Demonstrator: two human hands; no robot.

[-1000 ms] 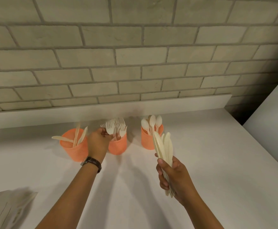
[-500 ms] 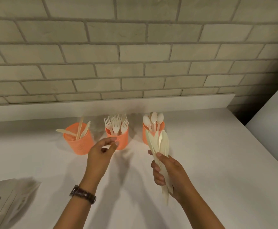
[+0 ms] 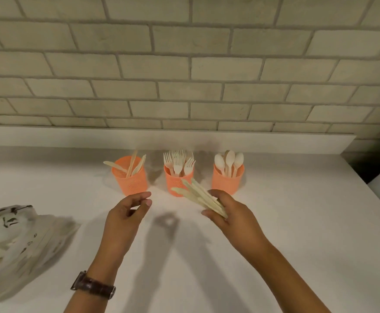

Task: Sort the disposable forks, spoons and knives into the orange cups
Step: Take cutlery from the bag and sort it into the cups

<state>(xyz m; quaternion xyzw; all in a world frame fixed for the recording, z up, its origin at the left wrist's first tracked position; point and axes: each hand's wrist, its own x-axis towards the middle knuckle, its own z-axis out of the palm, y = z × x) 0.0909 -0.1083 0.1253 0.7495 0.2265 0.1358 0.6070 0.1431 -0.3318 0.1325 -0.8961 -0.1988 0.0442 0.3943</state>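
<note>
View: one head-worn wide-angle camera; no second view to share the scene.
Position: above the near edge of a white counter [image 3: 297,233].
Facing: forward and down, toward a brick wall [image 3: 184,64].
Closeness: both forearms enter from the bottom edge, hands mid-frame; three cups [image 3: 227,181] stand beyond them by the wall.
Edges: brick lines bow from lens distortion.

Forks [image 3: 179,162] between knives [image 3: 129,165], spoons [image 3: 228,162]
</note>
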